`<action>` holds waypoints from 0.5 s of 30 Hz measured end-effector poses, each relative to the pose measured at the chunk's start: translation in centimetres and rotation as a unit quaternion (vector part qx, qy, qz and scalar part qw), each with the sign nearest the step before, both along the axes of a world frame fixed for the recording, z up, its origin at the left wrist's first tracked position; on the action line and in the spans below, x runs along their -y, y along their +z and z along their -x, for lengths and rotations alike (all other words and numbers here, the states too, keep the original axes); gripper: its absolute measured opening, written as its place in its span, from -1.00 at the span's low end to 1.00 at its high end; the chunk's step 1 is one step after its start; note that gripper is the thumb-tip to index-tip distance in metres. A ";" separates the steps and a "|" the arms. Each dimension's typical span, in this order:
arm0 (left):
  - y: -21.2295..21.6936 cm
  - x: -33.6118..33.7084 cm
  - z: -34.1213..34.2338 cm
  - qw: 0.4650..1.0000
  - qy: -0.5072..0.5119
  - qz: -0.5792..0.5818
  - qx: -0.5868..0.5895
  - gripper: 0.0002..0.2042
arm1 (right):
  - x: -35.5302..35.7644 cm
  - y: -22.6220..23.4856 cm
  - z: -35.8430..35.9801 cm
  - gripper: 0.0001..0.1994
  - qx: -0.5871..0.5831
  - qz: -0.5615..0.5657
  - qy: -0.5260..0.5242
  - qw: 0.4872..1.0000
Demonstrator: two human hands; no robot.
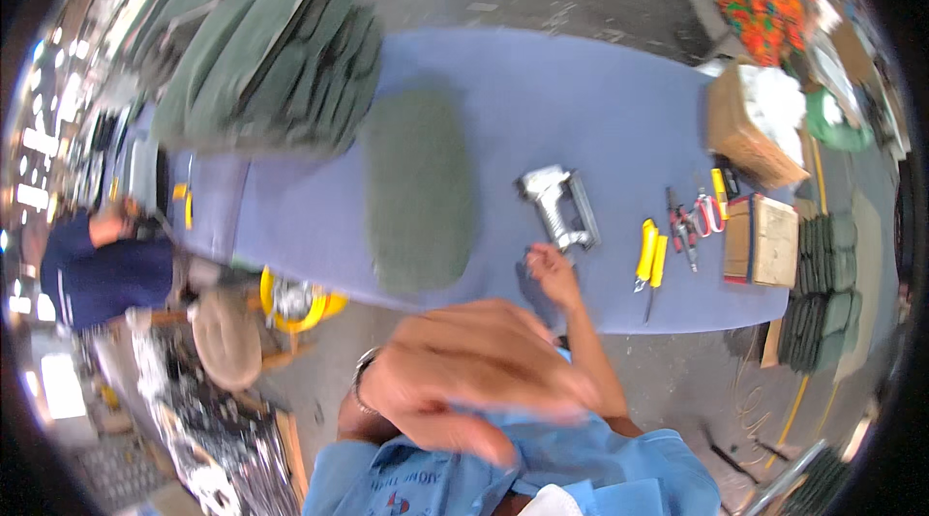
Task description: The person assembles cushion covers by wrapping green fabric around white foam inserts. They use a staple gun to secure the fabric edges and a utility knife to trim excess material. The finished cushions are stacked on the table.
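— What's at the left?
— The left hand (474,371), blurred near the chest, fingers loosely spread, holding nothing I can see.
— And the right hand (550,265)?
— On the blue table (600,100), fingertips bunched; whether they pinch anything, I cannot tell. The staple gun (559,209) lies just beyond them, its long axis running away from the person. The right hand is nearer

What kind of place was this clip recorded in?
Probably an upholstery workshop: a blue-covered worktable carries a green padded cushion and a pneumatic stapler, with stacks of green pads at its far end.
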State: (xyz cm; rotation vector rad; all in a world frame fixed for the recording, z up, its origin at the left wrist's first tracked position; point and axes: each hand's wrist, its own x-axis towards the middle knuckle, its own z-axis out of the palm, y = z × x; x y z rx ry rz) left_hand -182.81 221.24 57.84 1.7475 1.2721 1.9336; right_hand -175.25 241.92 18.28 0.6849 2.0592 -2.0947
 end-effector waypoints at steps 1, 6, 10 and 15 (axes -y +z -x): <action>-1.1 0.2 0.9 0.992 0.090 0.083 0.036 -0.60 | -0.1 -0.3 0.3 -0.54 0.006 0.017 -0.019 1.000; -20.3 10.0 4.6 0.718 0.567 0.381 0.139 -0.46 | 1.1 -1.3 2.4 -0.36 -0.002 0.101 -0.004 0.995; -38.7 20.9 0.7 0.535 0.626 0.313 0.473 -0.34 | 0.0 -0.6 2.0 -0.38 -0.035 0.089 -0.058 0.994; -40.7 20.4 -1.5 0.441 0.560 0.190 0.675 -0.37 | -1.2 -1.0 3.3 -0.41 0.029 0.109 -0.036 0.993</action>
